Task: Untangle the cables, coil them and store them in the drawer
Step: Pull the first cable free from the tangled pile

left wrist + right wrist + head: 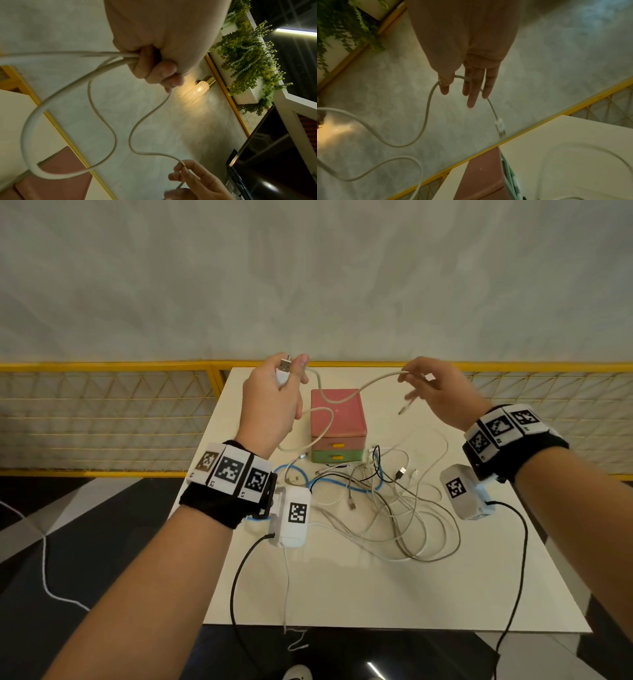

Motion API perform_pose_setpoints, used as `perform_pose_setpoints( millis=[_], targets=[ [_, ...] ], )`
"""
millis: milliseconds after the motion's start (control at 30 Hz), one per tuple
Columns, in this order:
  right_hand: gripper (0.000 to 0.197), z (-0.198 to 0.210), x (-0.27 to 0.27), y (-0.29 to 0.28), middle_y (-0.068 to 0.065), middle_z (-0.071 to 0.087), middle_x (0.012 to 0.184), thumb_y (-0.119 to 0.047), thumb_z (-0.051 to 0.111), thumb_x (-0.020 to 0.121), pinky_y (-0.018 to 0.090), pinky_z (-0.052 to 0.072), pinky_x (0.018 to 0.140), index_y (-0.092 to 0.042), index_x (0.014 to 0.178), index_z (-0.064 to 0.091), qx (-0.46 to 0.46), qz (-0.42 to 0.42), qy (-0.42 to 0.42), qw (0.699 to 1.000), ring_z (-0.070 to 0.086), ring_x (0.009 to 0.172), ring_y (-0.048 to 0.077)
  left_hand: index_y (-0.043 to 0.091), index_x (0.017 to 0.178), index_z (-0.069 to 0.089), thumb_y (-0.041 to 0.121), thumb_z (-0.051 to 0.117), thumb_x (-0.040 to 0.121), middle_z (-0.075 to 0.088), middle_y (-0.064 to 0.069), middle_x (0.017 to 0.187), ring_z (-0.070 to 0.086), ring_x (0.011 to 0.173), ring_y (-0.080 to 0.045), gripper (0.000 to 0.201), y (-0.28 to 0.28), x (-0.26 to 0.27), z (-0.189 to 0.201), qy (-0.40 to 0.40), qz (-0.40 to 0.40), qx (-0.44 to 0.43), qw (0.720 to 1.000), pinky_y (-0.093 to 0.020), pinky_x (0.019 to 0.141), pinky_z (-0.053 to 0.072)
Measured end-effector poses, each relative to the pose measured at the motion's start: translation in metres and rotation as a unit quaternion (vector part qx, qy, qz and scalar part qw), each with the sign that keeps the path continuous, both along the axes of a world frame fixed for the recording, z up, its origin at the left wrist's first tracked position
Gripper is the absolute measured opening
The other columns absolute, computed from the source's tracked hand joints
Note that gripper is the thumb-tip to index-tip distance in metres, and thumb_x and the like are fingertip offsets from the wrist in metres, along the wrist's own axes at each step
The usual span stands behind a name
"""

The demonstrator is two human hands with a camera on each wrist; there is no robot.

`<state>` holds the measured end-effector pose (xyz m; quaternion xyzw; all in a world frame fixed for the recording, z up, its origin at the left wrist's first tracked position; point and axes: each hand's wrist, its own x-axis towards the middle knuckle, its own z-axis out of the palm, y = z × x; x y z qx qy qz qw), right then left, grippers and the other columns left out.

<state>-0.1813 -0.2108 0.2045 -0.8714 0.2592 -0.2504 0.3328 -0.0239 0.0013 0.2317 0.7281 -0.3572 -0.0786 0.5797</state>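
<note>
Above the drawers (337,419), your left hand (270,405) grips the cable (363,386) coil and your right hand (442,395) pinches its tail. Mid-coiling, I'd say; next wrap that tail in.

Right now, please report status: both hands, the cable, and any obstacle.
Left hand grips white cable with loops, plug end up. Right hand pinches it near the far plug. Drawer box shut; cable pile tangled in front.

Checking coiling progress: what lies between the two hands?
Head view: the white cable sags from left hand to right hand, above the drawer box.
</note>
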Motion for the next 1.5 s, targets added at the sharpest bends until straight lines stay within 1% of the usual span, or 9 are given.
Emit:
perform_pose_setpoints(
  millis=[133,300,467,633,900,1033,1200,1333,1500],
  targets=[
    [0.017,0.014,-0.010,0.018,-0.002,0.070,0.099,-0.029,0.058,0.091,0.022,0.044,0.055,-0.028,0.108,0.057,-0.063,0.004,0.108,0.992,0.065,0.056,0.014,0.012,0.082,0.057,0.040,0.049,0.100,0.045,0.004,0.041,0.034,0.029,-0.007,0.034,0.003,-0.002,0.004,0.001,-0.021,-0.009,1.000,-0.018,0.034,0.030],
    [0.079,0.033,-0.008,0.067,0.004,0.043,0.137,-0.056,0.062,0.078,0.036,0.050,0.080,-0.025,0.143,0.031,-0.269,0.037,0.159,0.949,0.056,0.097,0.018,0.000,0.083,0.058,0.033,0.045,0.103,0.042,-0.005,0.041,0.033,0.030,-0.005,0.040,0.009,-0.020,0.015,-0.036,-0.142,-0.017,0.989,-0.010,0.041,0.030],
    [0.010,0.051,-0.002,0.109,-0.007,0.064,0.080,-0.031,0.057,0.092,0.031,0.046,0.066,-0.022,0.090,0.060,-0.206,0.129,0.110,0.964,0.051,0.060,0.004,-0.005,0.082,0.056,0.026,0.047,0.102,0.039,0.000,0.036,0.032,0.026,-0.003,0.038,0.013,-0.037,0.024,-0.044,-0.199,-0.028,0.979,-0.009,0.039,0.029],
    [0.002,0.064,-0.022,0.129,-0.008,0.066,0.069,-0.016,0.061,0.090,0.016,0.048,0.060,-0.017,0.089,0.059,-0.041,0.221,0.117,0.967,0.064,0.060,0.005,0.006,0.109,0.060,0.028,0.050,0.101,0.038,0.002,0.039,0.033,0.028,-0.007,0.026,0.021,-0.024,0.025,-0.010,-0.141,-0.107,0.984,-0.015,0.035,0.026],
    [0.065,0.095,-0.054,0.179,-0.010,0.073,0.068,-0.082,0.038,0.065,0.018,0.042,0.059,-0.025,0.066,0.069,-0.019,0.305,0.467,0.830,0.060,0.057,0.000,0.003,0.076,0.072,0.040,0.037,0.103,0.055,-0.004,0.041,0.042,0.028,-0.016,0.058,0.038,-0.033,0.025,0.008,-0.210,-0.005,0.978,-0.016,0.036,0.032],
    [0.075,0.096,-0.054,0.172,-0.003,0.069,0.058,-0.078,0.025,0.070,0.015,0.041,0.061,-0.018,0.069,0.069,-0.029,0.216,0.353,0.910,0.059,0.055,0.002,0.002,0.073,0.073,0.034,0.036,0.105,0.069,-0.007,0.058,0.062,0.047,-0.019,0.058,0.045,-0.048,0.029,0.053,-0.272,-0.006,0.961,-0.018,0.047,0.044],
    [0.052,0.070,-0.042,0.165,-0.003,0.067,0.099,-0.057,0.031,0.090,0.035,0.050,0.087,-0.019,0.105,0.063,-0.123,0.200,0.230,0.944,0.062,0.094,0.012,0.011,0.097,0.077,0.029,0.029,0.107,0.072,0.006,0.117,0.067,0.105,-0.027,0.052,0.049,-0.062,0.033,-0.008,-0.312,-0.018,0.950,-0.024,0.089,0.053],
    [0.025,0.058,-0.029,0.182,0.002,0.063,0.103,-0.014,0.039,0.100,0.006,0.043,0.084,-0.001,0.112,0.057,0.005,0.251,0.107,0.962,0.056,0.089,-0.002,0.014,0.103,0.077,0.031,0.030,0.107,0.066,0.009,0.126,0.060,0.118,-0.003,0.050,0.045,-0.071,0.029,-0.015,-0.309,0.001,0.951,-0.033,0.105,0.045],
    [0.023,0.034,-0.015,0.190,0.023,0.061,0.093,0.004,0.030,0.099,0.035,0.054,0.090,0.011,0.104,0.050,0.191,0.225,0.015,0.955,0.064,0.088,0.030,0.014,0.101,0.077,0.037,0.042,0.103,0.072,0.011,0.081,0.065,0.063,0.006,0.042,0.046,-0.072,0.026,0.021,-0.252,0.040,0.967,-0.006,0.056,0.043]
  ],
)
